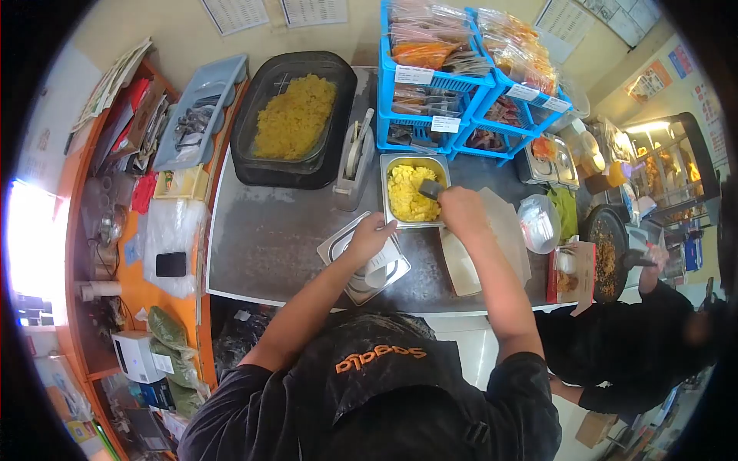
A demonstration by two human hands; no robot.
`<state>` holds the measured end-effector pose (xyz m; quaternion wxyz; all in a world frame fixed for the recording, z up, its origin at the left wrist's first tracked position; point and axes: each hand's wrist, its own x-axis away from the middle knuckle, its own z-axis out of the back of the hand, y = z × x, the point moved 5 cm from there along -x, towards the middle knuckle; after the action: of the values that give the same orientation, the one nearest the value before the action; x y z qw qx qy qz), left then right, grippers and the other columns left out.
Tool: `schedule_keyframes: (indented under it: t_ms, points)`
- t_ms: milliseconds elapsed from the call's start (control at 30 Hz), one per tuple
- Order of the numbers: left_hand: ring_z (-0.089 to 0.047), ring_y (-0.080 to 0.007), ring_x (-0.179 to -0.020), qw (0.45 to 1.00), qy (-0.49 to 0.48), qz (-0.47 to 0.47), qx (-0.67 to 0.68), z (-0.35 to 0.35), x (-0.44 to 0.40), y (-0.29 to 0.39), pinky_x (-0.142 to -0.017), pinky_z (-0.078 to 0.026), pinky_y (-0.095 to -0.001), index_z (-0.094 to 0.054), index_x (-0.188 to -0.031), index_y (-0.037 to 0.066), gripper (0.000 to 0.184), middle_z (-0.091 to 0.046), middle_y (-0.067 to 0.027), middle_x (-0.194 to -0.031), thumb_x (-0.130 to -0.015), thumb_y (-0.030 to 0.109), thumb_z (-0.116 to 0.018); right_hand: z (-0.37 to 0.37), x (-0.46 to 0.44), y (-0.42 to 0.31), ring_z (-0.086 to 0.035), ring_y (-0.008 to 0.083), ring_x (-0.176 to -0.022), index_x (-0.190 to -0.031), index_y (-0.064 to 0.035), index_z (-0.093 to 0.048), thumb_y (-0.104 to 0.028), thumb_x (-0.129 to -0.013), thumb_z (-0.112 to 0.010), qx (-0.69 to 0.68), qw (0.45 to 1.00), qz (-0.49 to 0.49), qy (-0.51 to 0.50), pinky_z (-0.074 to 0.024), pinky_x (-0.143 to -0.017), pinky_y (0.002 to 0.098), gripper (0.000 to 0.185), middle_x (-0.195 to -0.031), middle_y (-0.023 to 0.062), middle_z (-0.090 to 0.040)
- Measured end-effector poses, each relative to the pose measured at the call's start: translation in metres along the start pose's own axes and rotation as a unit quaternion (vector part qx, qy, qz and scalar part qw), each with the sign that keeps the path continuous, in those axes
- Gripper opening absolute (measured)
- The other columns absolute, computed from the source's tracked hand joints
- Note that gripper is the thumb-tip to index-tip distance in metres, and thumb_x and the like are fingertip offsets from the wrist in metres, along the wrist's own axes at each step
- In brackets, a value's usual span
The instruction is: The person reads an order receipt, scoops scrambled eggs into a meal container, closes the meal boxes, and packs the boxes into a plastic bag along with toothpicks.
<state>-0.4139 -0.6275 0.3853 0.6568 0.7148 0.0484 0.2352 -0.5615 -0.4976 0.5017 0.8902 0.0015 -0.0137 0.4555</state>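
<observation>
My right hand (463, 210) is closed around a dark grey scoop (430, 189), whose head rests in chopped yellow food (409, 184). That food fills a rectangular metal pan (390, 161) on the dark counter. My left hand (370, 237) has its fingers pinched together at the pan's near left corner; what they hold, if anything, is unclear. Beneath the left hand lies a metal lid (338, 247), with a small whitish item (376, 275) on it that I cannot identify. Beside the right forearm is a sheet of brown paper (503, 230).
A black tray of yellow mash (296, 115) and a tape dispenser (355, 157) stand to the left. Blue baskets (461, 138) of packets rise behind the pan. At right are a plastic tub (540, 223), a dark pan (607, 253) and a co-worker (638, 346) holding a utensil.
</observation>
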Motion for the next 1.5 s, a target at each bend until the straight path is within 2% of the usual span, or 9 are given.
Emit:
schedule_keyframes:
  t_ms: [400, 500, 633, 733, 767, 967, 1167, 1300, 1500]
  points:
    - [-0.06, -0.0088, -0.067, 0.994, 0.008, 0.035, 0.104, -0.014, 0.004, 0.003, -0.058, -0.046, -0.0253, -0.061, -0.097, 0.001, 0.011, -0.069, -0.0053, -0.084, -0.094, 0.012, -0.06, -0.004, -0.01, -0.057, -0.069, 0.0317, -0.089, -0.091, -0.0051, -0.072, -0.013, -0.078, -0.059, 0.009, 0.986, 0.079, -0.144, -0.055, -0.077, 0.0411, 0.02, -0.094, 0.0173, -0.07]
    - [-0.058, -0.007, -0.066, 0.991, 0.018, 0.054, 0.124, -0.014, 0.008, 0.006, -0.059, -0.045, -0.0238, -0.062, -0.099, 0.001, 0.011, -0.067, -0.003, -0.082, -0.095, 0.011, -0.06, -0.002, -0.023, -0.056, -0.068, 0.0335, -0.091, -0.093, -0.0018, -0.071, -0.017, -0.079, -0.06, -0.029, 0.982, 0.035, -0.182, -0.0539, -0.08, 0.0427, 0.023, -0.097, 0.02, -0.07]
    - [-0.056, -0.0058, -0.065, 0.995, 0.01, 0.044, 0.086, -0.015, 0.011, 0.002, -0.057, -0.044, -0.0234, -0.063, -0.097, 0.001, 0.011, -0.066, -0.002, -0.08, -0.094, 0.012, -0.061, -0.039, -0.046, -0.03, -0.066, 0.0381, -0.082, -0.072, 0.0014, -0.07, -0.022, -0.073, -0.063, -0.134, 0.976, 0.003, -0.173, -0.0524, -0.074, 0.0456, 0.025, -0.084, 0.0253, -0.066]
    - [-0.055, -0.006, -0.062, 0.998, 0.005, 0.026, 0.06, -0.013, 0.006, -0.011, -0.054, -0.043, -0.0241, -0.062, -0.092, 0.001, 0.012, -0.066, -0.0027, -0.078, -0.093, 0.013, -0.062, -0.075, -0.056, -0.01, -0.065, 0.0383, -0.075, -0.072, 0.0015, -0.07, -0.022, -0.072, -0.064, -0.166, 0.968, 0.052, -0.18, -0.0517, -0.07, 0.046, 0.024, -0.08, 0.0242, -0.066]
    - [-0.055, -0.0068, -0.06, 0.998, 0.013, 0.024, 0.052, -0.013, 0.005, -0.011, -0.052, -0.042, -0.0256, -0.061, -0.088, 0.001, 0.013, -0.066, -0.0035, -0.076, -0.093, 0.013, -0.063, -0.062, -0.051, -0.007, -0.063, 0.0309, -0.062, -0.069, 0.0018, -0.07, -0.018, -0.072, -0.065, -0.231, 0.944, -0.058, -0.23, -0.0491, -0.059, 0.0426, 0.021, -0.07, 0.0204, -0.065]
    - [-0.059, -0.0087, -0.063, 0.997, -0.028, 0.052, 0.047, -0.011, 0.009, 0.003, -0.055, -0.045, -0.0274, -0.06, -0.087, 0.001, 0.015, -0.069, -0.0056, -0.08, -0.092, 0.015, -0.064, -0.06, -0.023, 0.013, -0.044, 0.0097, -0.045, -0.07, -0.0003, -0.068, -0.01, -0.083, -0.064, -0.487, 0.816, -0.189, -0.245, -0.0304, -0.042, 0.0286, 0.017, -0.056, 0.0038, -0.055]
    - [-0.062, -0.0087, -0.07, 0.997, -0.05, 0.014, 0.052, -0.008, 0.008, -0.003, -0.059, -0.047, -0.0256, -0.062, -0.098, 0.0, 0.017, -0.072, -0.0073, -0.089, -0.093, 0.017, -0.062, -0.06, -0.004, 0.029, -0.035, 0.0072, -0.04, -0.085, 0.0032, -0.07, -0.009, -0.085, -0.064, -0.608, 0.72, -0.263, -0.208, -0.0229, -0.039, 0.0278, 0.014, -0.055, 0.0015, -0.054]
    - [-0.063, -0.0096, -0.082, 0.994, -0.079, 0.063, 0.043, -0.006, 0.01, 0.003, -0.069, -0.047, -0.0226, -0.06, -0.102, -0.001, 0.017, -0.071, -0.011, -0.097, -0.095, 0.015, -0.06, -0.063, 0.004, 0.043, -0.039, 0.0085, -0.042, -0.084, 0.0004, -0.072, -0.011, -0.082, -0.067, -0.603, 0.724, -0.276, -0.19, -0.0274, -0.041, 0.0283, 0.013, -0.056, 0.0021, -0.055]
    - [-0.063, -0.0094, -0.075, 0.997, -0.06, 0.023, 0.049, -0.009, 0.012, 0.007, -0.064, -0.048, -0.0249, -0.061, -0.104, -0.001, 0.017, -0.071, -0.0092, -0.092, -0.095, 0.014, -0.059, -0.037, -0.004, 0.008, -0.068, 0.0306, -0.069, -0.084, -0.003, -0.074, -0.016, -0.08, -0.065, -0.237, 0.961, -0.111, 0.091, -0.0515, -0.064, 0.0409, 0.016, -0.076, 0.0179, -0.069]
